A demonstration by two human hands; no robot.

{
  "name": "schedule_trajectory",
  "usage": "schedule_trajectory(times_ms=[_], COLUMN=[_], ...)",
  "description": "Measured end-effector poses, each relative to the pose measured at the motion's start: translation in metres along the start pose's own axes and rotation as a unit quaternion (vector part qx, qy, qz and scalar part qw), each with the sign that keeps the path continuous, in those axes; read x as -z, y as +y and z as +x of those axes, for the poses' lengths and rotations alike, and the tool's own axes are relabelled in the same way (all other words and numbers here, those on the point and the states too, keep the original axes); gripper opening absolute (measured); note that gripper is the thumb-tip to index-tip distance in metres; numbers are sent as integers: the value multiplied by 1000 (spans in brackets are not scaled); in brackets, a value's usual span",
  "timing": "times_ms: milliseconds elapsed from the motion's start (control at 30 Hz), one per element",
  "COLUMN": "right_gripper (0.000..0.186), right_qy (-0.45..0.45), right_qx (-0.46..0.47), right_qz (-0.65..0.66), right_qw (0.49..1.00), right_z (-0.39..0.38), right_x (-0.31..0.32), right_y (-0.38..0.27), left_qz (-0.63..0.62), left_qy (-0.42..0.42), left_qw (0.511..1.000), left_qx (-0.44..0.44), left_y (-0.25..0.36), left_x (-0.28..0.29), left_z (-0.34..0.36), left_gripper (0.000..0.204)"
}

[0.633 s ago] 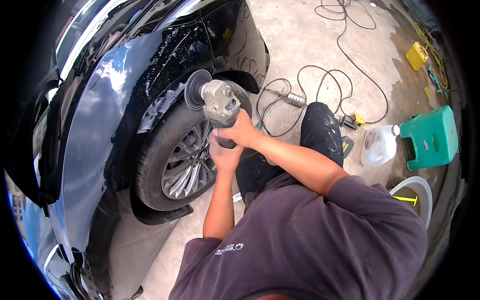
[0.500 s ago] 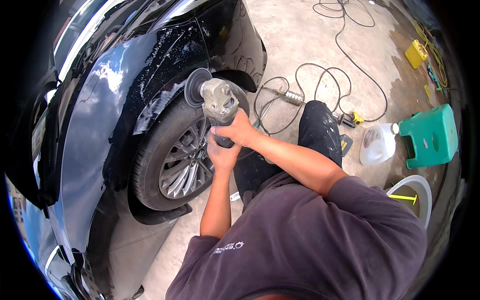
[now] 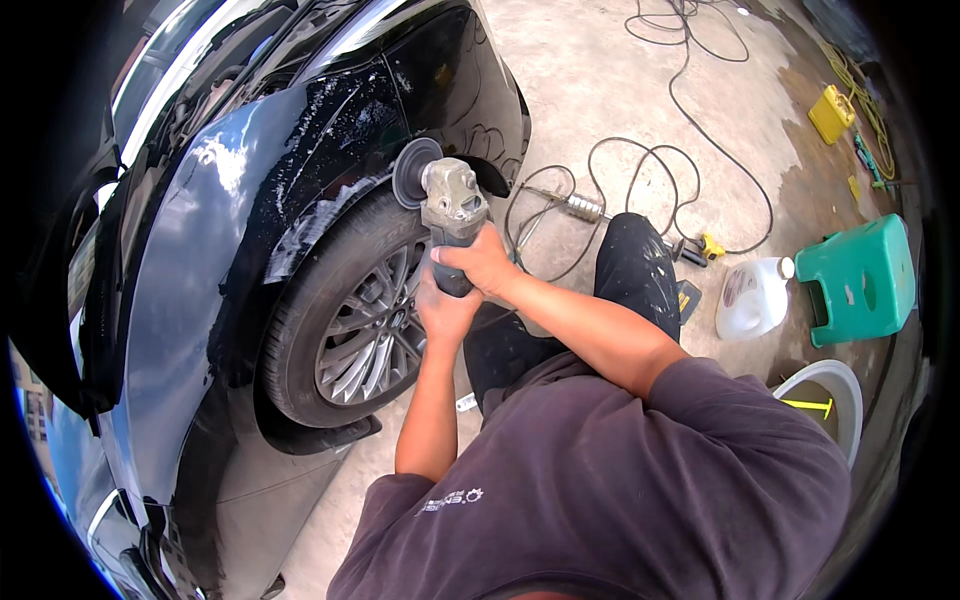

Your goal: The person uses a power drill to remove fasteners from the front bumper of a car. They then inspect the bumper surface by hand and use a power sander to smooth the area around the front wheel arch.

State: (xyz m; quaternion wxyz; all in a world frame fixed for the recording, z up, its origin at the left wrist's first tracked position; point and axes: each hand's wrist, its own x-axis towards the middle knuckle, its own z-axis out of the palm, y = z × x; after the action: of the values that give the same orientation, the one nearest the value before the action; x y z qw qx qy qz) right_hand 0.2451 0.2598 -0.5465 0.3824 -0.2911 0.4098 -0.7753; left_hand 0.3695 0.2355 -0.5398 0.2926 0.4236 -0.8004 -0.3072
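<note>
A dusty angle grinder (image 3: 455,200) with a round grey disc (image 3: 408,174) is held in both hands beside a dark car's front wheel. My right hand (image 3: 488,262) wraps round its black body near the head. Below it, my left hand (image 3: 443,308) grips the rear end of the same body. The disc is at the upper edge of the wheel arch; whether it touches the panel I cannot tell. The black fender (image 3: 335,110) has whitish scuffs, with a pale, dulled patch (image 3: 310,228) along the arch. Under that sits the tyre (image 3: 290,335) with its spoked rim (image 3: 365,350).
A dark cable (image 3: 680,110) loops over the concrete. To my right stand a white jug (image 3: 752,300), a green stool (image 3: 860,275) and a grey tub (image 3: 850,400). A yellow jerrycan (image 3: 831,113) is farther off. My bent knee (image 3: 640,260) lies right of the grinder.
The grinder and both hands have shifted slightly right along the wheel arch. My grip looks the same.
</note>
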Motion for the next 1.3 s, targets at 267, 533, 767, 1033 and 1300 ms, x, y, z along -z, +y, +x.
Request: schedule_trajectory(times_ms=[267, 533, 767, 1033, 1300], right_gripper=[53, 59, 45, 50, 53], right_qy=[-43, -43, 16, -7, -79], right_qx=[96, 68, -86, 9, -4], right_qz=[-102, -142, -58, -158, -391], right_qw=[989, 987, 994, 987, 917], right_z=[11, 8, 5, 11, -4], right_x=[-14, -11, 21, -6, -74], right_y=[-16, -36, -41, -79, -140], left_qz=[-118, -138, -36, -124, -134], left_qy=[38, 54, -36, -13, 57], left_qw=[990, 988, 998, 990, 985], left_qx=[-68, -47, 31, 58, -95], left_y=[0, 17, 22, 49, 40], left_x=[-2, -9, -17, -8, 2], left_z=[4, -5, -1, -4, -25], left_gripper=[69, 74, 70, 72, 63])
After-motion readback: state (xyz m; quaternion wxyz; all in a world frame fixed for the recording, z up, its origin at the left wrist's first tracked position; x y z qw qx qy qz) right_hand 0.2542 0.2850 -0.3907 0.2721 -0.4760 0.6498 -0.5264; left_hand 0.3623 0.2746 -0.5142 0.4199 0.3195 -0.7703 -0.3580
